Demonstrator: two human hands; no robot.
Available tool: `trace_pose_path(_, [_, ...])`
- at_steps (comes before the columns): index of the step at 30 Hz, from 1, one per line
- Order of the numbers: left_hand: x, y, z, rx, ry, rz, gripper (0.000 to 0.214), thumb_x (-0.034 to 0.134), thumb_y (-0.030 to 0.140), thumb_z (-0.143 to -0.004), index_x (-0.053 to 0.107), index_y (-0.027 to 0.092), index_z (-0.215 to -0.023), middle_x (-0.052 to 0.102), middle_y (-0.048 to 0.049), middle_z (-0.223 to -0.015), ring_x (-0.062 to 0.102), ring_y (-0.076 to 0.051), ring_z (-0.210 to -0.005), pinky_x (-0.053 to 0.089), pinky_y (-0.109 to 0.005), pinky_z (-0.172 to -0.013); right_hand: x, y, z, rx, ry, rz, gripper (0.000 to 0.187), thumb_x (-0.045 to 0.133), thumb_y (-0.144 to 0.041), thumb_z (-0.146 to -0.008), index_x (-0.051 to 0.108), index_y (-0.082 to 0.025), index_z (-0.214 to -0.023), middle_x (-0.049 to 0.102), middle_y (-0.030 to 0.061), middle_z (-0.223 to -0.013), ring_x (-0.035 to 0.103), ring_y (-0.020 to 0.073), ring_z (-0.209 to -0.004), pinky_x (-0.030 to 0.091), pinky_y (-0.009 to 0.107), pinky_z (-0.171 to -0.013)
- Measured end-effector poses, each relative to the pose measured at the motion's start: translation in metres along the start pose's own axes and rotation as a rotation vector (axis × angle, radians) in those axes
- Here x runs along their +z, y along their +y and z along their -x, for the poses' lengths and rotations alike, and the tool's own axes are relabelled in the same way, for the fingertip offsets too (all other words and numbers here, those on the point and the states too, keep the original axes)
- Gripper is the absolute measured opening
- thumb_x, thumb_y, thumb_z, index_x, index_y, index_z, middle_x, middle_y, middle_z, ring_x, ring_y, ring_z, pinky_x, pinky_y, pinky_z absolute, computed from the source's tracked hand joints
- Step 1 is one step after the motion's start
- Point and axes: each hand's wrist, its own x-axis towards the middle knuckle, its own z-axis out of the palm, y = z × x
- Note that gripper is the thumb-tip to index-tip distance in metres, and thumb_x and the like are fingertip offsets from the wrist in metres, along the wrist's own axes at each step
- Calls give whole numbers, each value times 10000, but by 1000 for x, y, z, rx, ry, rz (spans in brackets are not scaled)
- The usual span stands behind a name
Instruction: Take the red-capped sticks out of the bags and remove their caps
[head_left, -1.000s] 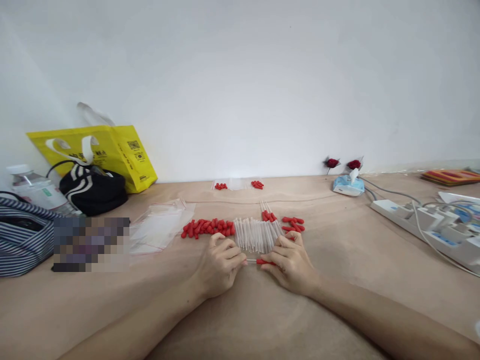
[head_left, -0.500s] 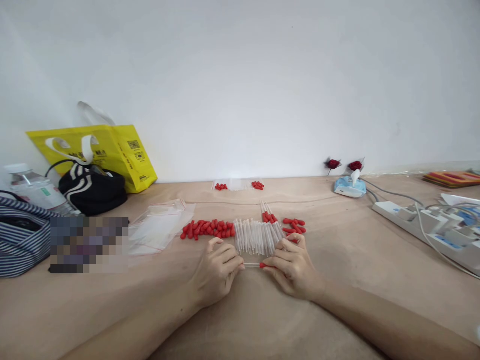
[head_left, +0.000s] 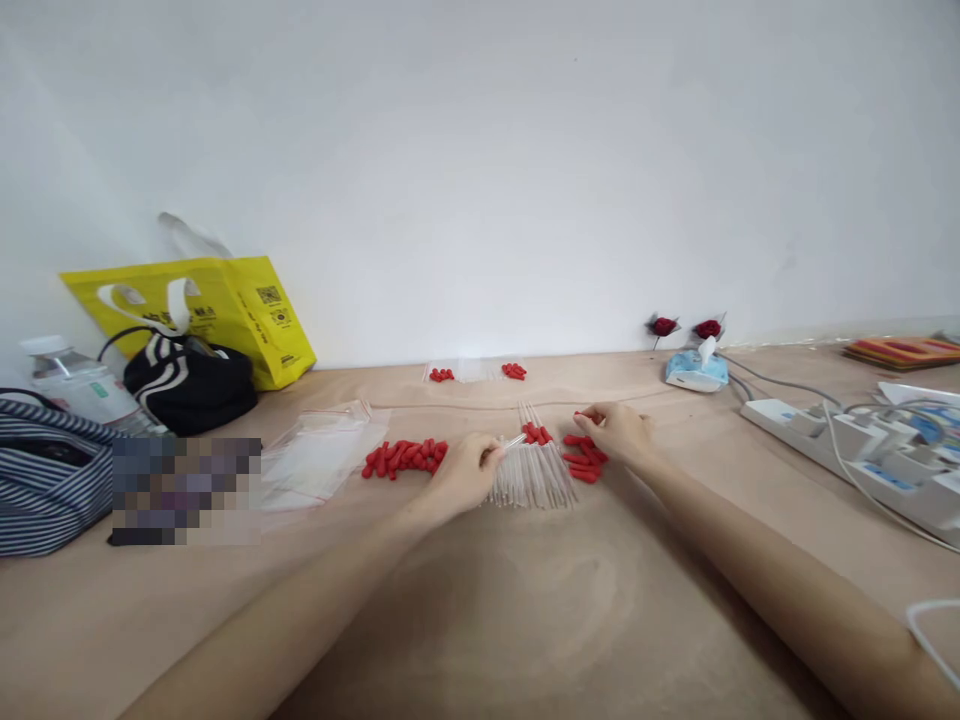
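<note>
My left hand point(head_left: 466, 470) is closed, with a clear dropper tube point(head_left: 514, 441) pinched between thumb and fingertips. It hovers over the left side of a row of clear tubes point(head_left: 532, 478) and partly covers it. My right hand point(head_left: 619, 432) pinches a red rubber bulb point(head_left: 577, 417) at its fingertips, just above a small group of red bulbs point(head_left: 582, 467). Between the hands, behind the row, lie several droppers with red bulbs fitted point(head_left: 537, 433), thin tips pointing away. A larger pile of red bulbs point(head_left: 401, 457) lies left of my left hand.
Clear zip bags point(head_left: 319, 455) lie to the left. Near the wall is a bag with tubes and bulbs point(head_left: 477, 370). A yellow tote bag point(head_left: 277, 330), black pouch point(head_left: 187, 385) and bottle point(head_left: 82, 385) stand far left. Tissues point(head_left: 696, 371) and a power strip point(head_left: 825, 445) are at right.
My hands have parted from the dropper they held together near the front. The left moved up to the row and holds a tube; the right moved up and right to the small bulb group.
</note>
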Motion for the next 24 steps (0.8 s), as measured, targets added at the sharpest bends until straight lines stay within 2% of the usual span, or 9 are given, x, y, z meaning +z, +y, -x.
trace_pose_path(3, [9, 17, -18, -68, -37, -41, 208, 396, 196, -804, 595, 161, -754, 601, -19, -675, 567, -166, -664, 393, -247, -583, 6, 6, -14, 52, -52, 2, 230, 505, -387, -758, 669, -226, -770, 662, 24, -697, 579, 196, -733, 317, 306, -677])
trace_pose_path(7, [23, 30, -25, -95, 1, -109, 242, 399, 92, -756, 541, 147, -944, 622, -85, -842, 578, -219, -834, 407, -290, -677, 17, 15, -22, 60, -122, -6, 222, 533, -373, -739, 665, -197, -713, 668, 35, -692, 590, 166, -676, 332, 238, -564])
trace_pose_path(13, [31, 40, -27, -130, -57, -185, 240, 458, 76, -704, 512, 141, -929, 614, -134, -842, 597, -268, -794, 419, -311, -612, 18, 18, -24, 59, -152, -3, 300, 491, -424, -761, 662, -195, -668, 664, 35, -654, 588, 149, -627, 318, 221, -515])
trace_pose_path(19, [30, 38, -34, -82, -85, -179, 64, 461, 139, -722, 522, 157, -731, 603, -89, -711, 593, -234, -697, 414, -298, -578, 13, 13, -21, 78, -142, 0, 301, 497, -429, -750, 657, -204, -631, 647, 25, -603, 581, 162, -617, 327, 244, -563])
trace_pose_path(24, [21, 19, -14, 40, -29, -128, 92, 417, 199, -794, 500, 180, -759, 585, -32, -713, 559, -170, -687, 418, -277, -636, 8, 6, -22, 78, -129, -6, 274, 492, -414, -757, 657, -211, -675, 658, 14, -648, 586, 164, -673, 341, 258, -635])
